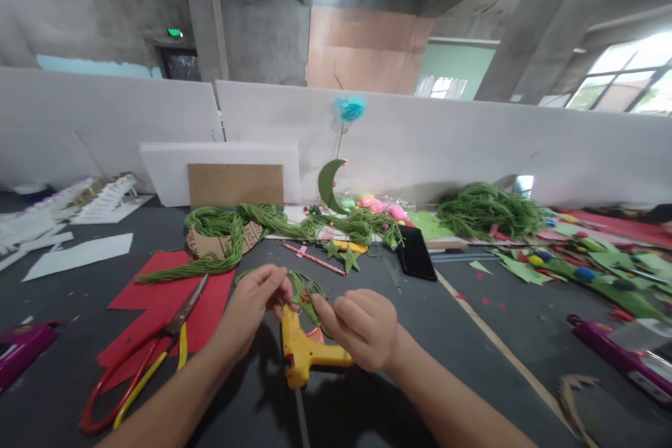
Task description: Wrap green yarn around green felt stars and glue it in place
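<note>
My left hand is closed, thumb and fingers pinched at the edge of a green piece that looks like yarn with leaf-like parts. The curled fingers of my right hand meet the other side of that piece; their grip is partly hidden. Just below lies a yellow glue gun, a glue stick jutting from its back. Its nozzle is hidden by my fingers, and its handle points toward my right hand. Green felt stars and a pink pencil lie beyond.
Large scissors with red and yellow handles rest on red sheets at left. Green yarn, a felt moon and a black phone lie behind. At right are more yarn and a purple tool.
</note>
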A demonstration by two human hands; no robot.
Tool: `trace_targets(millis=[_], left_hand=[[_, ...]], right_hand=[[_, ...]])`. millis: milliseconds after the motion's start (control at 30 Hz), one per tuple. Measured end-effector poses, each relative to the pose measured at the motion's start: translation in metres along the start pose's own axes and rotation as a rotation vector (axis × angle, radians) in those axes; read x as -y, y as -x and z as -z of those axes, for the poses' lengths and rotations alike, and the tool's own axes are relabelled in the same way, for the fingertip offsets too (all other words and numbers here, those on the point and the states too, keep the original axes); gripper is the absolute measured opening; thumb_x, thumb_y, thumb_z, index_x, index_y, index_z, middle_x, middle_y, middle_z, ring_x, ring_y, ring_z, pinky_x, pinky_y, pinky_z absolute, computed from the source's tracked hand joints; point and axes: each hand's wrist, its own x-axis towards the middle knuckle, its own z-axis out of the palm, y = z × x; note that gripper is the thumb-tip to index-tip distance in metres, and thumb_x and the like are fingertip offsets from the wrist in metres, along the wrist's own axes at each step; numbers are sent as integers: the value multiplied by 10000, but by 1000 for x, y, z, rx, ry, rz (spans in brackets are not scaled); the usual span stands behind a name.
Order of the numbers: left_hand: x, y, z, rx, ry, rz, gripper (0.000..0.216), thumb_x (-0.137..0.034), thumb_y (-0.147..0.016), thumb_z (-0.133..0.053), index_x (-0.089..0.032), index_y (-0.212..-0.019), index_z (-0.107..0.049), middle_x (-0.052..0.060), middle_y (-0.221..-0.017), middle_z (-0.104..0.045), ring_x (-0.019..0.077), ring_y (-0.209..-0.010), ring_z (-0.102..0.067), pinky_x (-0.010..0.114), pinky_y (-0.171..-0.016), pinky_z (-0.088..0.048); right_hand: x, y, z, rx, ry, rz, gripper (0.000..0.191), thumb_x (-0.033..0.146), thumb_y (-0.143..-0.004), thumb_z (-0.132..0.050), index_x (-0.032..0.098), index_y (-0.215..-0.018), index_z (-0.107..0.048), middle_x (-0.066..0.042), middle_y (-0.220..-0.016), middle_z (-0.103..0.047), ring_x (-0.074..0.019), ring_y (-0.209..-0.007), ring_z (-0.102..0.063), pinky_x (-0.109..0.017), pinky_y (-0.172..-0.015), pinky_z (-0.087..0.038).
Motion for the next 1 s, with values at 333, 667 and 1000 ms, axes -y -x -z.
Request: trace_targets(millis=[333,667,1000], left_hand=[[-20,21,-2,251,70,202,242,-362,-766,-551,-137,-695,-607,40,-624,-598,125,-570,-559,229,-542,-432],[-18,40,9,145,10,295,181,-267,-657,-684,-134,-659,-560,-22,-528,-559,66,-451,-517,166,-467,-379],[-1,9,17,4,-19,113,230,-329,-651,-675,-123,-677,-574,-27,-498,-552,73,-431,-478,188,-456,-372]], right_hand=[[2,4,-8,44,37,42,169,143,-858,-440,121,-909,-600,22,-553,-452,-100,-492,-406,-273,-452,-236],[21,-3,-4,22,-15,141,141,155,-832,-474,144,-865,-610,25,-561,-471,-97,-488,-420,-269,-436,-230],[14,-7,-22,-120,-586,-629,29,185,-731,-572,203,-729,-548,-72,-981,-571,-212,-912,-510,-384,-801,-395]])
